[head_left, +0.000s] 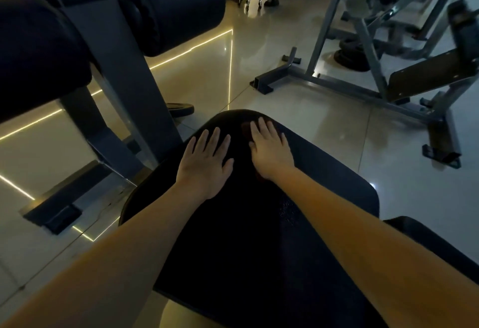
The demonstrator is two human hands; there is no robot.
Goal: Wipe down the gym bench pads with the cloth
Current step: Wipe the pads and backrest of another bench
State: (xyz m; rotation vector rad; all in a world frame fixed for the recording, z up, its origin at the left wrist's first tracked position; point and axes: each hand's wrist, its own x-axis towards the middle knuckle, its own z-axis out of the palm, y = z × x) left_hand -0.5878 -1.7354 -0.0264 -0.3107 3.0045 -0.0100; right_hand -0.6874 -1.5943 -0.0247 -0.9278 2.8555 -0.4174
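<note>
Roller pads (178, 6) loom left of the bench pad (233, 237); a weight plate (181, 109) lies on the floor beyond, and a grey machine frame (344, 87) stands well to the right. Left hand (204, 164) rests flat on the pad, fingers (214, 138) straight. Right hand (270, 150) presses the dark cloth (245, 127) near the pad's far end, fingers spread.

Dark red cloth (245, 127) lies flat on the black bench pad (233, 237).

On the pad's (246, 237) far end, the left hand (204, 164) lies flat left of centre. The right hand (270, 150) lies right of centre, on the cloth (245, 127). Rollers (168, 9) stand left of the pad, a plate (181, 108) lies just beyond it, and a rack (363, 89) stands beyond it to the right.
</note>
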